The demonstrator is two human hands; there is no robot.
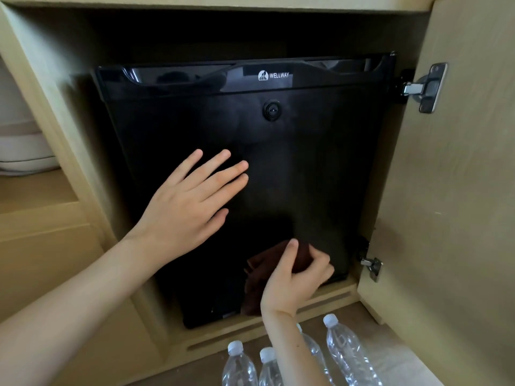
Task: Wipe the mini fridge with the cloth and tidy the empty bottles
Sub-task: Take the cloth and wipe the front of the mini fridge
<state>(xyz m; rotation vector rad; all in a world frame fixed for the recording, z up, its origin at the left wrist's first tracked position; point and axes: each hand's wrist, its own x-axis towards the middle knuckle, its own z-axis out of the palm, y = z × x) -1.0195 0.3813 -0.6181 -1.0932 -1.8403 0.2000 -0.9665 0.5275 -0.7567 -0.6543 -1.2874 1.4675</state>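
Black and glossy, the fridge (292,162) sits shut inside a pale wood cabinet (69,135), with the cabinet door (459,190) open at the right. The left hand (184,207) lies flat on the fridge front, fingers straight and spread, holding nothing. Lower and to the right, the right hand (295,280) grips a bunched brown cloth (259,271) against the fridge near its bottom edge. Four clear, capped bottles (348,355) stand on the floor on the near side of the cabinet, under the right forearm. A wide downward stroke could knock them over and send them rolling. The bare left palm may also smear the shiny surface.
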